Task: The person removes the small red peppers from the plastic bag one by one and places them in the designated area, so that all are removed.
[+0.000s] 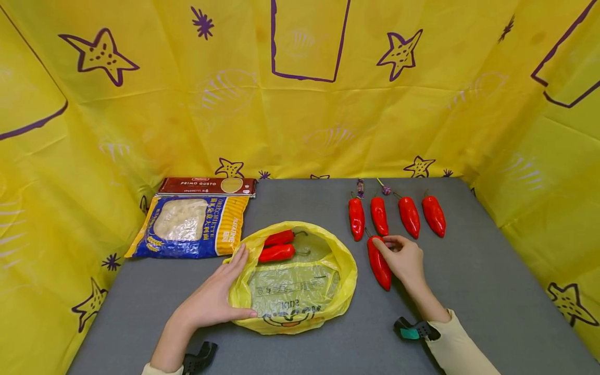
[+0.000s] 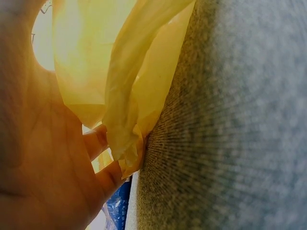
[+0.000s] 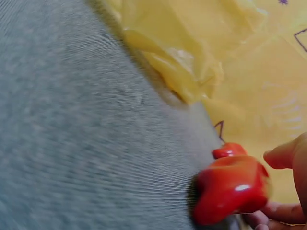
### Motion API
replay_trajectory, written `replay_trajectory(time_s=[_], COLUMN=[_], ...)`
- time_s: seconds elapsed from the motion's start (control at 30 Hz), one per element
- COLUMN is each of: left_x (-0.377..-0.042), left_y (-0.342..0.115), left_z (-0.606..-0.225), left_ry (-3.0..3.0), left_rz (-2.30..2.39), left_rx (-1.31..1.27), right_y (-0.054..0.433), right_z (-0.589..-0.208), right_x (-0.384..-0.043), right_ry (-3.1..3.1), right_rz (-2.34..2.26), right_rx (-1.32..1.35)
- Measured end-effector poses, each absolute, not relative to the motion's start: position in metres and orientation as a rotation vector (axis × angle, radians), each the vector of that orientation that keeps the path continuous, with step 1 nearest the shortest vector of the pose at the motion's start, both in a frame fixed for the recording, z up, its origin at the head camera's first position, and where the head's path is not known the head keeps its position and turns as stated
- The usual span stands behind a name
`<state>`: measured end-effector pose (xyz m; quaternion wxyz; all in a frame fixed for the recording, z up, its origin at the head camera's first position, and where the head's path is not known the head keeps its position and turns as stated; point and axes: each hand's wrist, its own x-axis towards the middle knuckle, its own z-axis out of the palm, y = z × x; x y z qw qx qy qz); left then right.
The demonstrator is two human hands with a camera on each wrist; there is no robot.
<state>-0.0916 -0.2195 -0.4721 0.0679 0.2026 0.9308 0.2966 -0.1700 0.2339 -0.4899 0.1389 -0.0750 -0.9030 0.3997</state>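
A yellow plastic bag [image 1: 349,281] lies with its mouth wide, two red peppers [image 1: 276,253] inside on the left. My left hand [image 1: 213,299] rests against the bag's left rim, thumb and fingers spread; in the left wrist view its fingertips touch folded plastic. To the bag's right, my right hand [image 1: 404,259] is at the stem end of another red pepper [image 1: 378,265], which lies on the table. In the right wrist view its fingers are beside this pepper [image 3: 232,189], while the thumb shows a small gap from it.
Several red peppers [image 1: 409,216] lie in a row behind the right hand. Two small purple items [image 1: 360,188] are behind them. At left lie a blue-and-yellow pasta bag [image 1: 187,226] and a brown spaghetti pack [image 1: 201,186]. Yellow patterned cloth [image 1: 300,120] surrounds the grey table [image 1: 469,291].
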Motion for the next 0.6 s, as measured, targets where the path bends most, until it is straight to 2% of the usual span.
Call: replay_trajectory(time_s=[0.33, 0.6], left_x=[-0.091, -0.092], left_y=[-0.219, -0.219], left_z=[-0.473, -0.473], left_ry=[2.816, 2.81], left_rz=[0.875, 0.877], left_rx=[0.613, 0.606], right_y=[0.241, 0.228], right_z=[-0.471, -0.45], right_x=[-0.162, -0.16], right_ry=[-2.576, -2.504], right_rz=[1.094, 1.224], right_rx=[-0.136, 0.173])
